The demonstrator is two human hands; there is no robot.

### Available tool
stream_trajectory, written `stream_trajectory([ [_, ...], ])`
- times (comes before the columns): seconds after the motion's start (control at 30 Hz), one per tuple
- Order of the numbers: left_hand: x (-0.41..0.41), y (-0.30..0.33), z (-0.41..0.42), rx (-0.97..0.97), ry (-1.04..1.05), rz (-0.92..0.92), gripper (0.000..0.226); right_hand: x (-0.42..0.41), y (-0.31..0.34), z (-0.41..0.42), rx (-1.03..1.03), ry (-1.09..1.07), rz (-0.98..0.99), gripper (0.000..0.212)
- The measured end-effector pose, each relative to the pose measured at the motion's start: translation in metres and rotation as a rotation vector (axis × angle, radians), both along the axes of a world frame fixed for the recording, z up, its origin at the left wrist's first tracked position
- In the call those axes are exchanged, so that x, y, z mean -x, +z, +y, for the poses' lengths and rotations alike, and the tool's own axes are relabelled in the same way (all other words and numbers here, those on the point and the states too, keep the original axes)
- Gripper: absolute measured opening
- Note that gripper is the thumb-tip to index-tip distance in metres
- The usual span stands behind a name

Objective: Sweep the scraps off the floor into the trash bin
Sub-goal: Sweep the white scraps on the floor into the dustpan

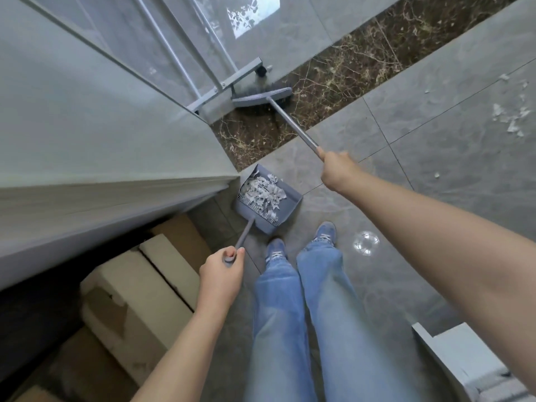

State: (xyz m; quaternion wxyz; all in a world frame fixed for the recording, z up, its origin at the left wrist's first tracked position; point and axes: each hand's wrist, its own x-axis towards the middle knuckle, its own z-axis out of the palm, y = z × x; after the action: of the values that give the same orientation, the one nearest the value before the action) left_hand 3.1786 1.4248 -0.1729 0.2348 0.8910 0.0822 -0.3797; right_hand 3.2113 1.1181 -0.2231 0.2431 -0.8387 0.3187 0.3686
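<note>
Fingers of the left hand (222, 269) curl round the rounded top of a slim grey plastic handle, which runs up and to the right down to a boxy grey plastic dustpan (268, 198). Its open mouth faces up and left, toward the corner of a pale grey wall (116, 134). Torn white paper scraps (262, 191) lie heaped inside the dustpan. Right hand (338, 171) grips the end of a long grey metal broom (280, 111), fingers wrapped tight. Its pole slants up and left to a flat grey head with dark blurred bristles, resting on a brown veined marble strip (342, 74) beside the wheeled foot of a grey metal stand (229, 82). More white scraps (510, 117) speckle the glossy grey floor tiles (435, 175) near the right edge. Blue jeans and blue trainers stand just below the dustpan. Cardboard boxes (139, 285) sit at lower left.
</note>
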Motion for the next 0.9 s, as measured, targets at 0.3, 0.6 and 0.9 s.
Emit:
stream_trajectory([
  [0.3, -0.003, -0.001, -0.004, 0.018, -0.011, 0.010, 0.052, 0.038, -0.005, -0.020, 0.039, 0.119, 0.005, 0.063],
  [0.6, -0.004, 0.000, -0.006, 0.029, -0.049, -0.045, 0.044, -0.032, -0.028, 0.002, 0.035, 0.124, 0.061, 0.055],
  [0.9, -0.006, 0.015, -0.017, -0.004, -0.004, -0.022, 0.042, 0.145, 0.035, 0.006, -0.084, 0.014, 0.131, 0.061],
])
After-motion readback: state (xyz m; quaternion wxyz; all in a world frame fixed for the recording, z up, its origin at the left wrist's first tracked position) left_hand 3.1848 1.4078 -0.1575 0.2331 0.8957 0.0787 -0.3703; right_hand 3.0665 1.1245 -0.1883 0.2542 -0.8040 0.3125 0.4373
